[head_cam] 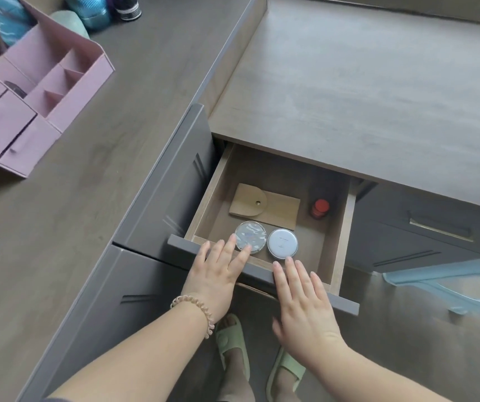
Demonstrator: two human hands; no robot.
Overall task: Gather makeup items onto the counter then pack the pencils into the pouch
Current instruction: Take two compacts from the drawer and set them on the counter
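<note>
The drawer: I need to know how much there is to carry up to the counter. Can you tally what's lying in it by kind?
Round compacts: 2, one clear-lidded under the left hand's fingertips, one white near the right hand
Tan pouch: 1
Red-capped bottle: 1
Total: 4 things in the drawer

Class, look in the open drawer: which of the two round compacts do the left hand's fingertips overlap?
The shiny, mirror-lidded compact, the left one of the pair. The left hand reaches onto its edge; the plain white compact beside it lies uncovered.
</note>
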